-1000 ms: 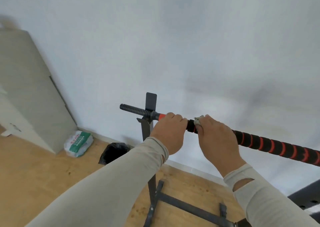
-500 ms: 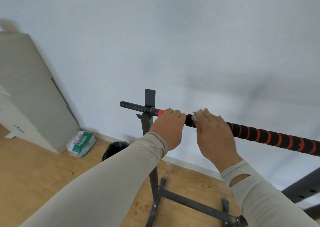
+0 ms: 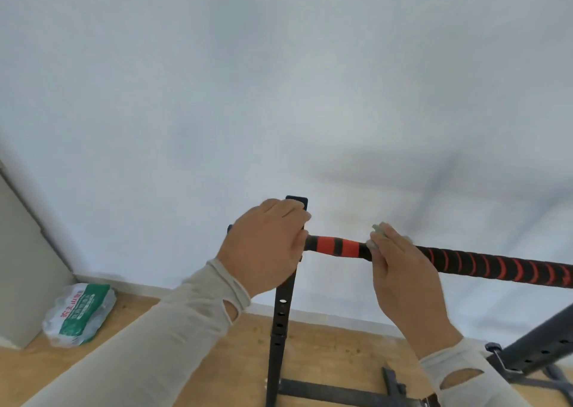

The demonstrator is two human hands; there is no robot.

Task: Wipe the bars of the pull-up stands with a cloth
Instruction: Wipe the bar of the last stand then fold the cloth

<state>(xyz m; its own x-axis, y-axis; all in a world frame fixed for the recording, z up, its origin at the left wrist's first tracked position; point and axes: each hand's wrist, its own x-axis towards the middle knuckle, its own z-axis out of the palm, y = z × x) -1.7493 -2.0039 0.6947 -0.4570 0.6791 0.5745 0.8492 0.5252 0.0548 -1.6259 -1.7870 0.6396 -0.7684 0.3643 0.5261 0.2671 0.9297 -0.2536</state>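
The bar (image 3: pixel 338 246) runs level across the lower middle of the view, black wrapped in red bands, resting on a dark upright post (image 3: pixel 282 313) of the pull-up stand. The left hand (image 3: pixel 266 248) grips the bar just where it meets the post, its fingers (image 3: pixel 294 217) curled over the top and hiding the joint. The right hand (image 3: pixel 403 270) sits further along to the right — a stretch of red-and-black wrap shows bare between the two hands. Its fingers (image 3: pixel 389 239) are folded over a small grey cloth (image 3: pixel 376 236), pressing it against the bar (only a crumpled edge peeks out at the fingertips). Both arms wear pale sleeves. Below lies a wooden floor (image 3: pixel 325 347), with a green-and-white plastic package (image 3: pixel 82 313) at the left by the white wall (image 3: pixel 279 81).
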